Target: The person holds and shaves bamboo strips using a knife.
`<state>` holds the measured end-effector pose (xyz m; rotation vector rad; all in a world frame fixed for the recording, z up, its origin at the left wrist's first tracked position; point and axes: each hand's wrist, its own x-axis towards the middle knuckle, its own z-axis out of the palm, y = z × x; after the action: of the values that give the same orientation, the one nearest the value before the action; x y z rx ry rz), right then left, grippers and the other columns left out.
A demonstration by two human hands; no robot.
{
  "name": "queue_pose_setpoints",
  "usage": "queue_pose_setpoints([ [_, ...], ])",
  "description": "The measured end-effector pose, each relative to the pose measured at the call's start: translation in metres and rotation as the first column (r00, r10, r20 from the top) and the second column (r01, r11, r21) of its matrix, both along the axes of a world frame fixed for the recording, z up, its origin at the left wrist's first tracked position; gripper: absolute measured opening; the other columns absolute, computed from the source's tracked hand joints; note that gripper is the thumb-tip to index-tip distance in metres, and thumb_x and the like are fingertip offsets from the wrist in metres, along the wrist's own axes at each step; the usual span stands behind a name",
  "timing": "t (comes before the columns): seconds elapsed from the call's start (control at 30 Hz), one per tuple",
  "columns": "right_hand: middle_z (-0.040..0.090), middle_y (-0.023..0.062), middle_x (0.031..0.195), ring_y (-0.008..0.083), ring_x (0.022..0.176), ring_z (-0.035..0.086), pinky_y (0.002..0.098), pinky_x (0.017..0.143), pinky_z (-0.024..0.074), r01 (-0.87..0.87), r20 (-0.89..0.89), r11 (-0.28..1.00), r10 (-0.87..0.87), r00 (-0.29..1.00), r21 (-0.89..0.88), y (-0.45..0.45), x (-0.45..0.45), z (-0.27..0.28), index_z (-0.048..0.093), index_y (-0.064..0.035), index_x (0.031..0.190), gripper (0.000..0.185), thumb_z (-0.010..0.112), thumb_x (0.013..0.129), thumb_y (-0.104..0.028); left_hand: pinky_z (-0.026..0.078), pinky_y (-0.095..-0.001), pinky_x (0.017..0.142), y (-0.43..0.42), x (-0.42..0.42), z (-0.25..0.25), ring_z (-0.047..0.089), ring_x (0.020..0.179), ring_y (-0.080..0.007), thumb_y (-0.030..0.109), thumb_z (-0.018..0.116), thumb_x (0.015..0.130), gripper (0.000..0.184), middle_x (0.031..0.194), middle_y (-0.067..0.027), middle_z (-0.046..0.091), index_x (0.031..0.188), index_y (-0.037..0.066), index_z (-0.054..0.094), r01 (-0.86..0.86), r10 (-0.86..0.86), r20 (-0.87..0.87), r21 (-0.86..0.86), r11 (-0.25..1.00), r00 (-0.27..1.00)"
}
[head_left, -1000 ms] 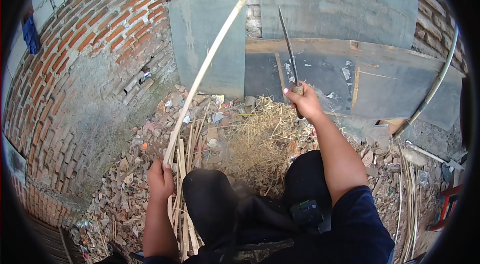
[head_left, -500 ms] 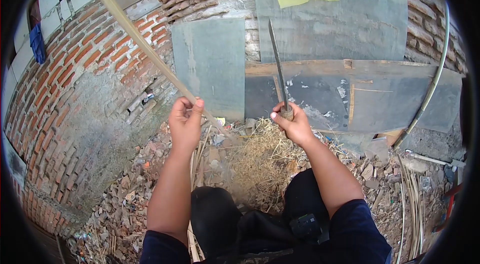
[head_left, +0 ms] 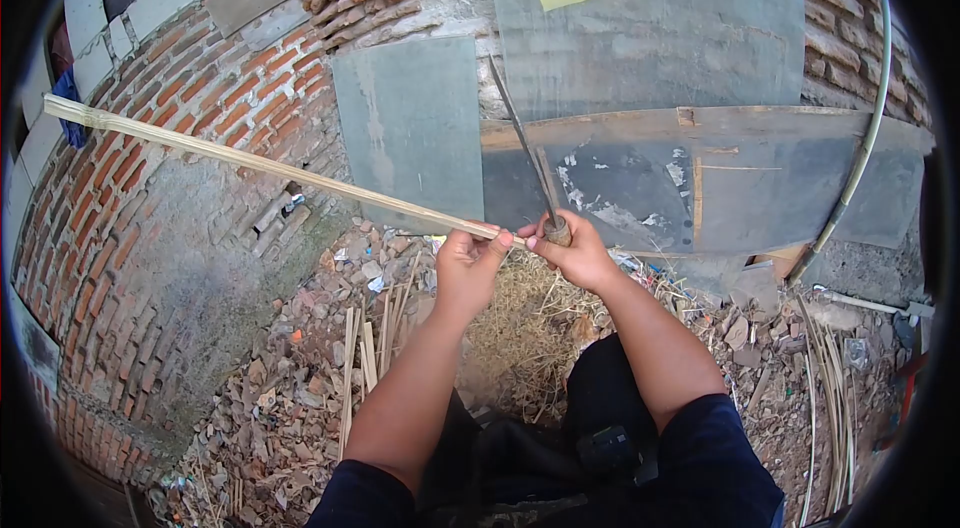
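Observation:
A long pale bamboo strip (head_left: pixel 270 166) runs from the upper left to the middle of the view, and my left hand (head_left: pixel 468 273) pinches it near its right end. Close beside it, my right hand (head_left: pixel 580 253) is wrapped round the wooden handle of a knife (head_left: pixel 524 136). The long, narrow dark blade points up and slightly left. My right thumb and fingertips are at the strip's near end, by the left fingertips. Below both hands lies a heap of pale shavings (head_left: pixel 520 328).
Loose bamboo strips (head_left: pixel 365 343) lie on the rubble left of my legs, and more strips (head_left: pixel 832 398) lie at the right. Grey boards (head_left: pixel 410 128) lean against the brick wall (head_left: pixel 150 228) ahead. A long pole (head_left: pixel 860 168) leans at the right.
My left hand has moved right, up to my right hand. The bamboo strip has swung down from steep to nearly level, and the knife blade leans further left.

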<state>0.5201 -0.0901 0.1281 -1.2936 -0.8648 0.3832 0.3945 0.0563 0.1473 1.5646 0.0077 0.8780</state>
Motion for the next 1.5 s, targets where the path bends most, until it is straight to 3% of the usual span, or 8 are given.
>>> queue_pose_setpoints([
  [0.3,0.070,0.0037,0.089,0.0124,0.083,0.062,0.0315,0.077,0.0507,-0.013,0.103,0.985,0.031,0.994,-0.170,-0.001,-0.004,0.001,0.066,-0.0050,0.100,0.021,0.077,0.090,-0.019,0.051,-0.0304,0.092,0.017,-0.030,0.019,0.062,0.109,-0.0169,0.015,0.076,0.095,0.039,0.121,-0.0089,0.064,0.126,0.003,0.055,-0.013,0.045,-0.176,0.177,0.984,0.983],
  [0.37,0.070,0.0042,0.089,0.0129,0.082,0.062,0.0326,0.077,0.0510,0.005,0.151,0.986,0.021,0.988,-0.169,-0.002,0.000,-0.005,0.066,-0.0055,0.101,0.020,0.076,0.090,-0.019,0.049,-0.0362,0.099,0.043,-0.062,0.026,0.057,0.122,-0.0217,0.023,0.070,0.099,0.053,0.139,-0.0127,0.055,0.142,0.005,0.044,-0.133,0.183,-0.133,0.318,0.939,0.974],
  [0.63,0.068,0.0122,0.086,0.0217,0.082,0.064,0.0378,0.079,0.0510,0.098,0.333,0.949,0.007,0.943,-0.298,-0.013,0.029,-0.016,0.065,-0.0023,0.106,0.031,0.078,0.087,-0.023,0.040,-0.0471,0.109,0.161,-0.227,0.105,0.049,0.137,-0.0300,0.060,0.045,0.104,0.076,0.156,-0.0148,0.042,0.157,0.007,0.029,-0.692,0.695,0.020,0.113,0.713,0.719],
  [1.07,0.065,0.0071,0.073,0.0158,0.069,0.059,0.0350,0.066,0.0487,0.168,0.577,0.846,0.188,0.795,-0.506,-0.041,0.005,0.047,0.067,-0.0039,0.096,0.021,0.080,0.083,-0.015,0.049,-0.0404,0.094,0.248,-0.356,0.133,0.057,0.123,-0.0256,0.074,0.040,0.099,0.086,0.148,-0.0123,0.050,0.152,0.006,0.040,-0.452,0.418,-0.190,-0.207,0.868,0.888],
  [1.2,0.067,0.0112,0.074,0.0199,0.067,0.062,0.0368,0.065,0.0496,0.175,0.590,0.848,0.185,0.786,-0.500,-0.052,0.001,0.058,0.067,-0.0032,0.094,0.022,0.081,0.081,-0.014,0.047,-0.0422,0.099,0.250,-0.342,0.120,0.058,0.125,-0.0298,0.057,0.048,0.104,0.066,0.144,-0.0150,0.055,0.145,0.005,0.048,-0.864,0.888,-0.205,0.224,0.451,0.411],
  [1.3,0.067,0.0127,0.073,0.0225,0.065,0.062,0.0371,0.064,0.0497,0.246,0.636,0.806,0.198,0.745,-0.539,-0.064,0.000,0.074,0.067,-0.0028,0.093,0.021,0.081,0.080,-0.012,0.044,-0.0446,0.105,0.258,-0.342,0.107,0.055,0.129,-0.0353,0.044,0.055,0.103,0.052,0.140,-0.0198,0.057,0.135,0.002,0.057,-0.530,0.921,0.126,0.843,0.097,0.369],
  [1.43,0.065,0.0141,0.070,0.0254,0.061,0.062,0.0372,0.060,0.0482,0.233,0.690,0.831,0.227,0.687,-0.505,-0.078,-0.002,0.097,0.066,-0.0029,0.089,0.020,0.081,0.079,-0.011,0.043,-0.0460,0.107,0.224,-0.316,0.112,0.061,0.115,-0.0409,0.035,0.056,0.102,0.036,0.115,-0.0225,0.069,0.107,0.002,0.070,-0.182,0.806,-0.318,0.871,0.456,0.500],
  [1.5,0.062,0.0147,0.068,0.0303,0.061,0.062,0.0384,0.059,0.0474,0.283,0.740,0.843,0.184,0.647,-0.457,-0.084,0.001,0.103,0.065,-0.0038,0.086,0.020,0.080,0.074,-0.009,0.048,-0.0472,0.097,0.216,-0.307,0.105,0.065,0.102,-0.0407,0.038,0.053,0.102,0.040,0.099,-0.0217,0.070,0.098,0.002,0.071,-0.035,0.845,-0.324,0.927,0.373,0.426],
])
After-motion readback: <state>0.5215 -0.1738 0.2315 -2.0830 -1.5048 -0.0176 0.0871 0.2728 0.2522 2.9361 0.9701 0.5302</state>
